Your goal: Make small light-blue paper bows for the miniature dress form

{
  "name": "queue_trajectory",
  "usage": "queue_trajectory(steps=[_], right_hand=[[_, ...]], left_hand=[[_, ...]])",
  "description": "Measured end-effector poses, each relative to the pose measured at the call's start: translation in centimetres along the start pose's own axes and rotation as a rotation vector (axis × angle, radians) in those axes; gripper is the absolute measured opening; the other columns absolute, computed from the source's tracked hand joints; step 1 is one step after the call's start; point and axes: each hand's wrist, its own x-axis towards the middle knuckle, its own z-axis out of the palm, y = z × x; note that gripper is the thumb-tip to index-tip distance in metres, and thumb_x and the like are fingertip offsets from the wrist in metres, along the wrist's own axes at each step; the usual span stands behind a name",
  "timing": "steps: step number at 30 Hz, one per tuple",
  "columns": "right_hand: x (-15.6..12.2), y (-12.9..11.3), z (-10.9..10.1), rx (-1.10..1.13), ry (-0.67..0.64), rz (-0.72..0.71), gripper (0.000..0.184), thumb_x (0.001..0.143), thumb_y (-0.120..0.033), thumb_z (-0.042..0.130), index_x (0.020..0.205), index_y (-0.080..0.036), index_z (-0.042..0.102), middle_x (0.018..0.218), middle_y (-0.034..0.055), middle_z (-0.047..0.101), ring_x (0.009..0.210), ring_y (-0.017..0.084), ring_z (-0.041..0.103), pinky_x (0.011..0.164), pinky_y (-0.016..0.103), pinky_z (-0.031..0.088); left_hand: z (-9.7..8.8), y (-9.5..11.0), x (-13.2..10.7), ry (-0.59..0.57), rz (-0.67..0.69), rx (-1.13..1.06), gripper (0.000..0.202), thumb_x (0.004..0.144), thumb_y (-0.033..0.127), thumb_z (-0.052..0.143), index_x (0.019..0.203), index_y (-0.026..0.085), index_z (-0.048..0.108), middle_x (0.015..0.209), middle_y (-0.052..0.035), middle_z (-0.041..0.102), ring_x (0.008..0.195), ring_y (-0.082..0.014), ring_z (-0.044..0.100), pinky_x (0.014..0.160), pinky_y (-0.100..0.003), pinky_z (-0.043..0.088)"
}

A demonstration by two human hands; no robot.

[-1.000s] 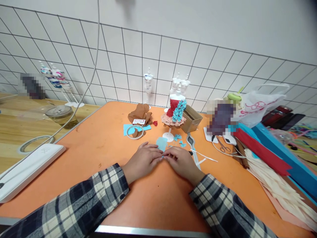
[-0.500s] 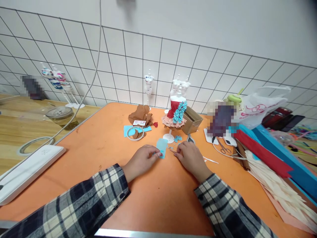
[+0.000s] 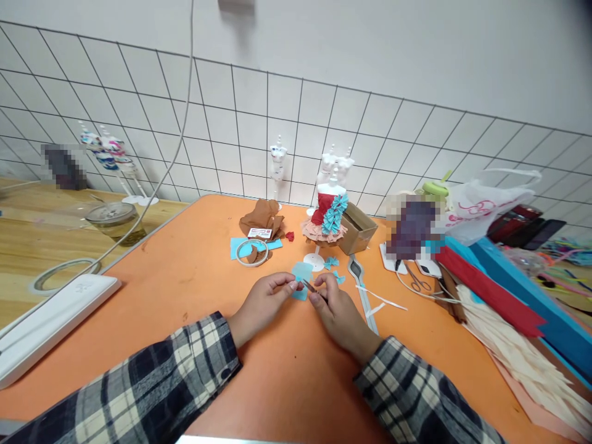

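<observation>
My left hand [image 3: 266, 302] is closed in a pinch just in front of the dress form, on a small blue paper piece [image 3: 299, 285] mostly hidden by the fingertips. Behind those fingers lies a pale blue paper sheet [image 3: 302, 270]. In my right hand [image 3: 340, 314] are slim metal tweezers [image 3: 311, 287], their tips pointing at the left fingertips. A small dress form [image 3: 328, 209] stands beyond both hands, in a red bodice with blue ruffles and a pink frilled skirt. Loose blue ruffled pieces [image 3: 331, 263] lie by its white base [image 3: 314, 263].
On the left of the table are brown crumpled paper [image 3: 263, 216], a tape roll [image 3: 252, 253] and a white power strip [image 3: 60, 327]. A cardboard box [image 3: 359, 231], scissors [image 3: 419, 280], white strips [image 3: 386, 299] and coloured crepe paper [image 3: 494, 290] lie right. A cable hangs at left.
My right hand has come left and turned, bringing the tweezers up to the left fingertips. The grey tool behind it now shows more. My left hand stays nearly in place.
</observation>
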Motion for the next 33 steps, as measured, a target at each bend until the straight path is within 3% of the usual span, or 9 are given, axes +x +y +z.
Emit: queue_trajectory(steps=[4, 15, 17, 19, 21, 23, 26, 29, 33], right_hand=[[-0.1, 0.1, 0.1, 0.054, -0.053, -0.023, 0.024, 0.099, -0.042, 0.029, 0.098, -0.022, 0.041, 0.069, -0.0033, 0.051, 0.059, 0.016, 0.05, 0.057, 0.025, 0.032], [0.3, 0.2, 0.3, 0.028, -0.071, 0.009, 0.025, 0.098, -0.043, 0.03, 0.097, -0.022, 0.043, 0.077, -0.0002, 0.056, 0.067, 0.017, 0.053, 0.062, 0.026, 0.034], [0.3, 0.1, -0.1, 0.049, -0.057, 0.056, 0.029, 0.099, -0.043, 0.026, 0.098, -0.021, 0.044, 0.08, 0.0012, 0.059, 0.07, 0.017, 0.055, 0.063, 0.026, 0.036], [-0.1, -0.2, -0.8, 0.044, -0.131, 0.059, 0.031, 0.098, -0.047, 0.029, 0.105, -0.021, 0.046, 0.083, 0.0016, 0.062, 0.071, 0.017, 0.057, 0.062, 0.025, 0.036], [-0.9, -0.5, -1.5, -0.057, -0.352, -0.035, 0.045, 0.085, -0.056, 0.055, 0.116, -0.024, 0.046, 0.088, 0.001, 0.066, 0.072, 0.018, 0.06, 0.06, 0.025, 0.034], [-1.7, -0.7, -1.8, -0.231, -0.486, -0.109, 0.066, 0.066, -0.057, 0.075, 0.118, -0.026, 0.048, 0.09, 0.0013, 0.068, 0.075, 0.022, 0.063, 0.059, 0.025, 0.032], [-1.9, -0.4, -1.1, -0.365, -0.44, -0.092, 0.04, 0.078, -0.047, 0.069, 0.108, -0.026, 0.053, 0.092, 0.0015, 0.07, 0.081, 0.022, 0.066, 0.06, 0.025, 0.032], [-0.1, -0.2, 0.5, -0.487, -0.283, 0.008, 0.021, 0.091, -0.041, 0.054, 0.102, -0.023, 0.053, 0.09, 0.003, 0.071, 0.081, 0.021, 0.067, 0.059, 0.025, 0.033], [4.5, -0.8, 2.7, -0.693, -0.21, 0.044, 0.014, 0.095, -0.029, 0.045, 0.103, -0.02, 0.05, 0.088, 0.0085, 0.069, 0.077, 0.022, 0.067, 0.057, 0.026, 0.036]], left_hand=[[0.0, 0.1, 0.0, -0.006, 0.007, 0.007, 0.026, 0.085, 0.038, 0.055, 0.083, 0.015, 0.067, 0.083, -0.005, 0.069, 0.08, -0.0189, 0.062, 0.076, -0.028, 0.047], [0.5, -0.8, 0.0, -0.064, -0.037, -0.047, 0.025, 0.086, 0.039, 0.057, 0.082, 0.016, 0.066, 0.087, -0.006, 0.072, 0.087, -0.021, 0.065, 0.084, -0.031, 0.047], [0.6, -1.0, 0.1, 0.003, -0.078, -0.11, 0.026, 0.085, 0.041, 0.057, 0.083, 0.016, 0.065, 0.089, -0.0071, 0.072, 0.09, -0.0219, 0.065, 0.083, -0.032, 0.048], [0.3, -0.8, 0.1, 0.165, -0.066, -0.144, 0.027, 0.085, 0.043, 0.057, 0.085, 0.017, 0.065, 0.092, -0.0072, 0.071, 0.092, -0.0219, 0.064, 0.083, -0.032, 0.048], [-0.4, 0.0, 0.0, 0.333, 0.022, -0.12, 0.026, 0.086, 0.043, 0.056, 0.086, 0.018, 0.065, 0.091, -0.0059, 0.07, 0.091, -0.0206, 0.063, 0.085, -0.032, 0.048], [-1.2, 0.8, -0.1, 0.418, 0.112, -0.08, 0.026, 0.088, 0.043, 0.055, 0.087, 0.019, 0.064, 0.089, -0.0049, 0.068, 0.09, -0.0196, 0.062, 0.089, -0.032, 0.046], [-1.4, 1.5, -0.6, 0.477, 0.165, -0.075, 0.026, 0.088, 0.044, 0.054, 0.086, 0.019, 0.062, 0.085, -0.005, 0.067, 0.087, -0.0195, 0.062, 0.087, -0.032, 0.048], [-0.3, 1.3, -1.3, 0.402, 0.167, -0.163, 0.027, 0.087, 0.045, 0.056, 0.083, 0.019, 0.06, 0.075, -0.0033, 0.066, 0.074, -0.0178, 0.062, 0.076, -0.031, 0.05], [1.4, 1.2, -2.1, 0.123, 0.151, -0.217, 0.028, 0.087, 0.044, 0.057, 0.079, 0.018, 0.062, 0.065, -0.0024, 0.065, 0.064, -0.0164, 0.061, 0.068, -0.029, 0.049]])
